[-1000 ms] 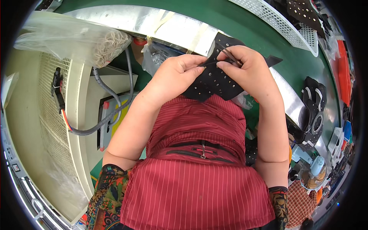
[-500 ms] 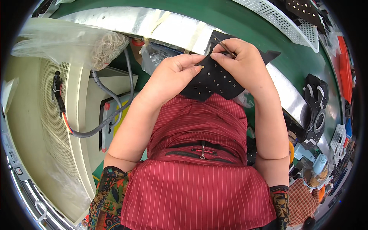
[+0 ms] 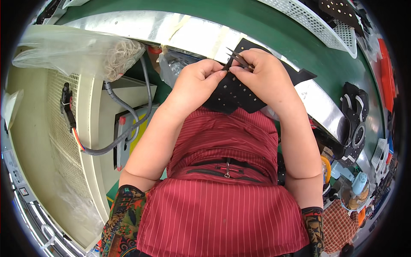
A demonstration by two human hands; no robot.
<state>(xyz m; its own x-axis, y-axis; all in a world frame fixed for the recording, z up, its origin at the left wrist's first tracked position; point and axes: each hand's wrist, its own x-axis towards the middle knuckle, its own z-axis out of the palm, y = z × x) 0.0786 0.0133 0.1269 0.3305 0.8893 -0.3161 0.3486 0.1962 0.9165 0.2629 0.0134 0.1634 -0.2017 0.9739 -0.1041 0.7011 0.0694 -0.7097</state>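
Observation:
A black fabric piece (image 3: 233, 92) dotted with small metal studs lies across my lap and up against the metal table edge. My left hand (image 3: 197, 83) is closed, thumb and forefinger pinching the upper edge of the fabric. Close to its fingertips, my right hand (image 3: 265, 77) holds dark tweezers (image 3: 240, 59), their two pointed tips apart and pointing up to the left. My right thumb and fingertip also meet at the fabric edge, near the left fingertips. Part of the fabric is hidden under both hands.
Beyond the metal table edge (image 3: 141, 25) runs a green surface (image 3: 222, 15) with a white perforated basket (image 3: 308, 21). At left, a clear bag of pale bands (image 3: 124, 58) hangs over a beige cabinet (image 3: 92, 128) and grey cable (image 3: 115, 147). Black studded pieces (image 3: 353, 124) lie at right.
The tweezers have turned leftward and their tips have spread apart. My right hand has moved slightly down and left, bringing its fingertips closer to my left hand's at the fabric edge.

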